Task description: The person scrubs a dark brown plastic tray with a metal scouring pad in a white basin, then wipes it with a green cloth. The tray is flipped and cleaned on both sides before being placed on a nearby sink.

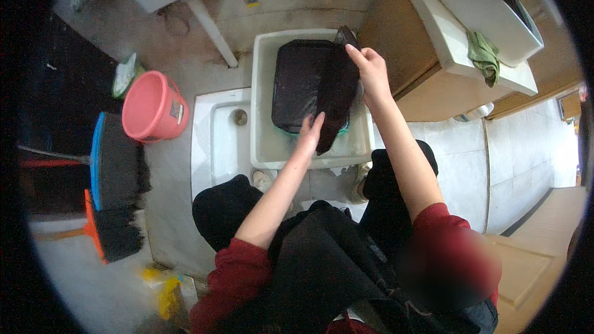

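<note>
A cream plastic basin (256, 102) sits on the floor in front of me with shallow, cloudy water in it. Inside lies a dark rectangular tray (297, 79) with rounded corners and a raised rim. A bit of green edge shows beneath it. Above its right side, a second dark tray (341, 88) is tilted up, almost edge-on to me. My right hand (373, 72) grips this tilted tray near its far right end, thumb on top. At its near left edge is my left hand (312, 134), thumb and fingers against it; the fingertips are partly hidden.
A squat toilet pan (222, 134) adjoins the basin on the left, beside a pink bucket (146, 106). Further left are a blue-edged broom (118, 162) and an orange one (116, 234). At right stands a wooden cabinet (417, 88) with a green cloth (483, 58) over its counter edge.
</note>
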A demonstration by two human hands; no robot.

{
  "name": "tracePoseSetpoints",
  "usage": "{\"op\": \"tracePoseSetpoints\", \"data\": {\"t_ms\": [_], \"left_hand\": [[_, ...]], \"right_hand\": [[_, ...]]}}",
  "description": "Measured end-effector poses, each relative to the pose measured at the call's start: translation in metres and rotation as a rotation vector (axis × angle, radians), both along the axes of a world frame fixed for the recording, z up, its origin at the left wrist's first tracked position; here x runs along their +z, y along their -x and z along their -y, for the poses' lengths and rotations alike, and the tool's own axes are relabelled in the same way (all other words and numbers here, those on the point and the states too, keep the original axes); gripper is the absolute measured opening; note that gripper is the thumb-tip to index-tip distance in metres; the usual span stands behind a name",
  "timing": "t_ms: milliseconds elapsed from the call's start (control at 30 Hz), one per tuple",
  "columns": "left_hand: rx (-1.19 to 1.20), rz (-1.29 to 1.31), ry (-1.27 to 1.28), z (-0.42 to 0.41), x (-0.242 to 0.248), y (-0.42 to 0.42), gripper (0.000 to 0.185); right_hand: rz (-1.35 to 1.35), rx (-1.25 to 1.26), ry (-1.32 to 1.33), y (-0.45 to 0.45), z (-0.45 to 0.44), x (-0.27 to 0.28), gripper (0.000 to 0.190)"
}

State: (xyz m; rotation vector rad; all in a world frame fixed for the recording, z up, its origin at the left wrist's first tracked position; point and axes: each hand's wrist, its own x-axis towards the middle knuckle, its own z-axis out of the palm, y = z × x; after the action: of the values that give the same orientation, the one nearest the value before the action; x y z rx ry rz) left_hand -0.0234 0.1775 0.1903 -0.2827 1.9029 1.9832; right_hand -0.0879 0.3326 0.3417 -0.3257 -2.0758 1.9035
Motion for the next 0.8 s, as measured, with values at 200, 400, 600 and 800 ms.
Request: {"op": "tracePoseSetpoints", "data": {"t_ms": [200,400,600,800], "left_hand": [[-0.240,-0.742,0.567,0.033,0.081,0.004,0.078],[-0.176,-0.746,0.836,0.030,0.100,0.043,0.059],[-0.018,-0.860,0.817,0.041,0.094,0.081,0.050],[0.141,-0.731,0.852,0.050,0.090,0.106,0.045]], "right_hand": [[0.008,0.197,0.326,0.009,0.003,0.004,0.028],[0.018,0.305,0.183,0.004,0.011,0.022,0.052],[-0.372,0.176,-0.807,-0.052,-0.085,0.078,0.047],[-0.116,-0.524,-1.373,-0.091,-0.220,0.134,0.052]]}}
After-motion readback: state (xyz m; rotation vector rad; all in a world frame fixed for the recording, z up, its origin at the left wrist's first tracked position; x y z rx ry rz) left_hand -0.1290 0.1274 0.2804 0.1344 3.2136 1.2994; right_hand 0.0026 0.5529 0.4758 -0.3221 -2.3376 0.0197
